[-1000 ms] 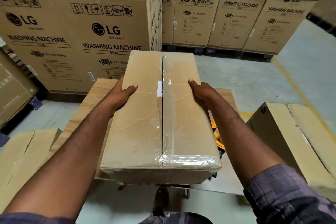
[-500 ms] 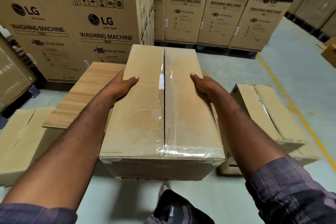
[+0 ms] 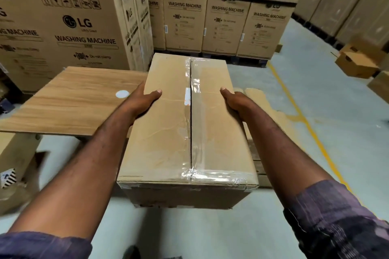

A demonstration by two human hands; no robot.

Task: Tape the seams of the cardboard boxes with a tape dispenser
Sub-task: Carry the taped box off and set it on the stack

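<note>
1. Stacked cartons (image 3: pixel 84 33) fill the background, more showing rightward than before; the bench (image 3: pixel 73 99) now sits left of the box (image 3: pixel 166 143).
2. Both arms reach forward, left hand (image 3: pixel 143 101) and right hand (image 3: pixel 236 101) set apart, thumbs on top.
3. They clamp the box by its long sides, taped seam (image 3: pixel 190 124) up, above the floor (image 3: pixel 210 233).

There is one taped box (image 3: pixel 185 132), and two grips are on it: left grip (image 3: pixel 143 101) and right grip (image 3: pixel 235 101). One wooden desk (image 3: pixel 80 101) carries one white round sticker (image 3: pixel 122 94). The floor shows one yellow line (image 3: pixel 305 120) and one small carton (image 3: pixel 355 64) at far right. Three back-row washing-machine cartons (image 3: pixel 227 23) show full labels; the remaining stacks are cropped and cannot be counted.
</note>
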